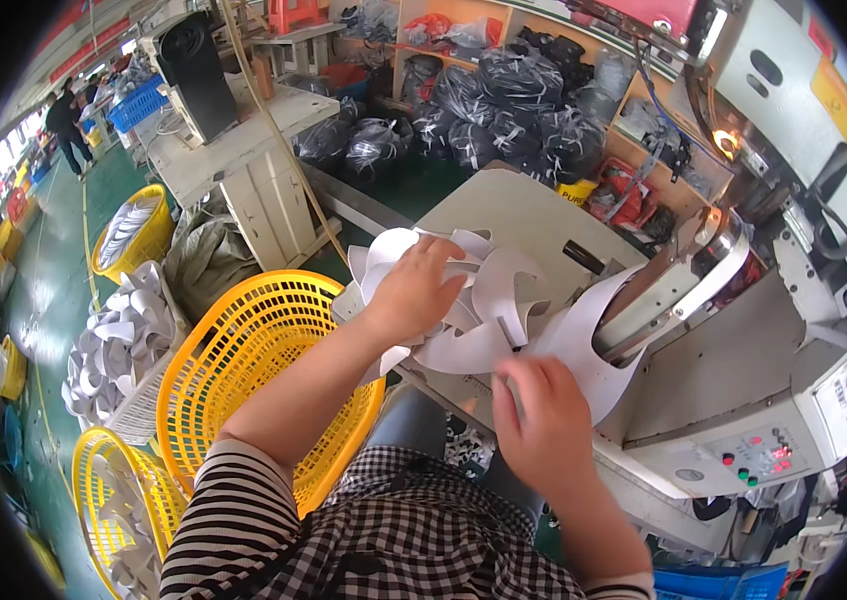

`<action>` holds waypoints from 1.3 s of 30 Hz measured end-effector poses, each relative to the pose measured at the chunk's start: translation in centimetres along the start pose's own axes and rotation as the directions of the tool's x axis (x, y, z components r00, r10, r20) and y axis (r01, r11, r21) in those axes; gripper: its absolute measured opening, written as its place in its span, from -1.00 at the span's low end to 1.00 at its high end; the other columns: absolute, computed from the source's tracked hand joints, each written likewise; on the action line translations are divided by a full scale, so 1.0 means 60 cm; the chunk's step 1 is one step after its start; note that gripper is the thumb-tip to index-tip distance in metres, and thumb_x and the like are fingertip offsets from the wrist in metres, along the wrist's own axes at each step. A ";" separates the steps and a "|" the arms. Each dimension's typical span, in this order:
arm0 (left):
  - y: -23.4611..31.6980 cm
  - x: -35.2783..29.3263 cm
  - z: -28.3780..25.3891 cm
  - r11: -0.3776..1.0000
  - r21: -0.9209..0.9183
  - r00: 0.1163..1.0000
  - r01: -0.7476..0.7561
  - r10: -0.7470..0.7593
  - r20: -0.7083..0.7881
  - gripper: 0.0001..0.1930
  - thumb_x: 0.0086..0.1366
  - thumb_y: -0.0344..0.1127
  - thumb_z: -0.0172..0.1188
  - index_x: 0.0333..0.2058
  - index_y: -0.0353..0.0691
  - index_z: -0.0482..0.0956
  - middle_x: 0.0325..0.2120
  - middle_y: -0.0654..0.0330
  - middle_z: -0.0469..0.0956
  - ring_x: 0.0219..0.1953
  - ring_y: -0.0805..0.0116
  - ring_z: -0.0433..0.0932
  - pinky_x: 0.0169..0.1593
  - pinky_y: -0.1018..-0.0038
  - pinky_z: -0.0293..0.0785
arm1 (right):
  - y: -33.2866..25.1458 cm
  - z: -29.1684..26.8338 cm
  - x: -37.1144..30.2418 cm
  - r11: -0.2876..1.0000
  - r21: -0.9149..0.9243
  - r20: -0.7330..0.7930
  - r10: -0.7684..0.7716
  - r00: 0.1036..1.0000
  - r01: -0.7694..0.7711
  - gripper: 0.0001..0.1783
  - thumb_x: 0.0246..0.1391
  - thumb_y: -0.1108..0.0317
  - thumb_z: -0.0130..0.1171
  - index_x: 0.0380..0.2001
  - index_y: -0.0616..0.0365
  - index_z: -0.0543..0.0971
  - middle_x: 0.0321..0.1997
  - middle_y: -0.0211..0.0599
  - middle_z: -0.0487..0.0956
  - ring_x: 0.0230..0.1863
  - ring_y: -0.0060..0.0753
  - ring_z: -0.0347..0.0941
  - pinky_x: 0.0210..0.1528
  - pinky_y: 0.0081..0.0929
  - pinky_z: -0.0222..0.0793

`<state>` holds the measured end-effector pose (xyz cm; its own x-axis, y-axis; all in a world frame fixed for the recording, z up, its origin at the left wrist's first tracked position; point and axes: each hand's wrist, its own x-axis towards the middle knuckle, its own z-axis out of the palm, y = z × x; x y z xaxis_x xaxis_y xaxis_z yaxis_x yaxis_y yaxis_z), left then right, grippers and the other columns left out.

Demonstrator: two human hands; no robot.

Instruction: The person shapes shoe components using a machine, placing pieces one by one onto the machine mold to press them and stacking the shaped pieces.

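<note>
A loose pile of white curved pieces (503,290), like cut shoe-upper parts, lies on the pale worktable in front of me. My left hand (415,292) rests on the pile's left side, fingers spread over the pieces and thumb apart. Nearer to me, my right hand (543,415) hovers just by the pile's front edge; its fingers are loosely bent and slightly blurred, with nothing visible in them. Beside it, a larger white curved piece (608,385) sits around the end of the machine's metal arm (658,295).
The machine's control box (753,455) stands at right, its lit lamp (725,143) above. A yellow basket (188,400) is close at my left, near a white crate (148,400) heaped with white pieces. Black plastic bags (513,90) are stacked beyond the worktable (513,210).
</note>
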<state>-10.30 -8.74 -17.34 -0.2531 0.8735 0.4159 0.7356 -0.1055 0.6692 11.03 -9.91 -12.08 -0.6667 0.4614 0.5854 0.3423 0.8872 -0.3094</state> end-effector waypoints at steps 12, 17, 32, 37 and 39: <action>-0.043 -0.032 0.077 0.950 0.311 0.974 -0.040 -0.033 0.226 -0.17 -0.08 -0.09 0.26 0.15 -0.16 0.05 0.15 0.09 0.06 0.25 0.06 -0.08 0.23 0.10 -0.15 | 0.091 0.084 0.143 0.964 -0.262 0.207 0.093 0.974 -0.037 -0.79 -0.13 0.35 0.15 -0.35 0.10 0.44 -0.41 -0.22 0.50 -0.37 -0.12 0.47 -0.37 -0.21 0.31; -0.029 -0.056 0.092 0.869 0.484 0.972 -0.104 -0.015 0.236 -0.12 -0.11 -0.24 0.26 0.19 -0.15 -0.01 0.20 0.00 -0.04 0.27 0.02 -0.16 0.22 0.00 -0.20 | -0.030 -0.046 0.206 0.976 0.210 -0.466 0.053 0.883 0.052 -0.83 0.02 0.39 0.06 -0.27 0.07 0.43 -0.39 -0.39 0.44 -0.37 -0.50 0.38 -0.32 -0.54 0.27; 0.141 -0.082 -0.083 0.733 0.060 0.370 -0.677 0.410 -0.834 -0.43 -0.16 -0.51 0.03 -0.08 -0.36 0.12 -0.02 -0.16 0.10 0.07 0.05 0.14 0.14 0.24 0.01 | -0.049 -0.071 0.050 -0.293 0.952 0.252 0.600 0.759 -0.085 -0.69 0.08 0.38 -0.10 -0.10 0.24 0.34 -0.20 -0.28 0.47 -0.11 -0.38 0.41 -0.05 -0.44 0.34; 0.283 -0.100 -0.113 0.867 0.003 0.865 -0.499 0.498 -0.060 -0.60 -0.07 -0.36 0.26 -0.24 -0.21 0.29 -0.27 0.07 0.36 -0.13 0.15 0.34 -0.02 0.34 0.11 | -0.040 -0.095 0.006 -0.190 0.976 0.203 0.641 0.740 -0.103 -0.76 0.18 0.27 -0.13 -0.11 0.11 0.28 -0.22 -0.29 0.43 -0.25 -0.43 0.42 -0.20 -0.44 0.39; 0.272 -0.092 -0.087 0.868 -0.172 0.885 -0.465 0.463 -0.057 -0.63 -0.03 -0.35 0.26 -0.27 -0.21 0.29 -0.33 0.10 0.35 -0.22 0.19 0.36 -0.08 0.36 0.15 | -0.034 -0.121 -0.012 -0.115 0.955 0.292 0.535 0.793 -0.275 -0.71 0.14 0.30 -0.06 -0.08 0.12 0.26 -0.28 -0.29 0.41 -0.40 -0.48 0.41 -0.39 -0.54 0.37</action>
<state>-0.18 -17.79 -5.53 0.0804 0.6966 0.7129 0.6483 -0.5798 0.4935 15.61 -12.03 -6.41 -0.5388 0.8387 0.0795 -0.4882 -0.2340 -0.8408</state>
